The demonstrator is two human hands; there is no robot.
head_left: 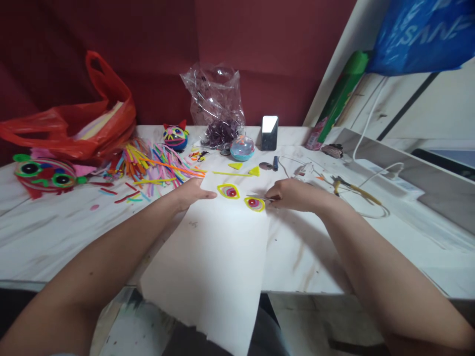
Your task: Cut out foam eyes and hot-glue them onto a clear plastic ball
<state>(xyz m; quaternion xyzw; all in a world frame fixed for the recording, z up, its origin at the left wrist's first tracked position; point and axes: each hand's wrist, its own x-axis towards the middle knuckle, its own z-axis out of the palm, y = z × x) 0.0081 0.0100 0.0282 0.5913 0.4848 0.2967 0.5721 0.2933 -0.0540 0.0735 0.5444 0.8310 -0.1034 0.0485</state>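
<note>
A white paper sheet (pixel 215 247) lies on the table and hangs over its near edge. Two yellow eye-shaped pieces rest on its far end, one at the left (pixel 228 191) and one at the right (pixel 254 203). My left hand (pixel 193 190) rests on the sheet's left far corner, fingers together and flat, pressing it down. My right hand (pixel 291 194) is closed in a pinch on a thin metal tool (pixel 261 199) whose tip touches the right eye piece.
Coloured foam strips (pixel 152 163) are heaped at the left, beside a red plastic bag (pixel 74 123) and a striped mask (pixel 46 174). A clear bag (pixel 217 106), a small painted cat head (pixel 175 136), a round blue pot (pixel 242 147), a phone (pixel 269 132), pliers (pixel 352 188) and a white cable (pixel 371 168) lie farther back.
</note>
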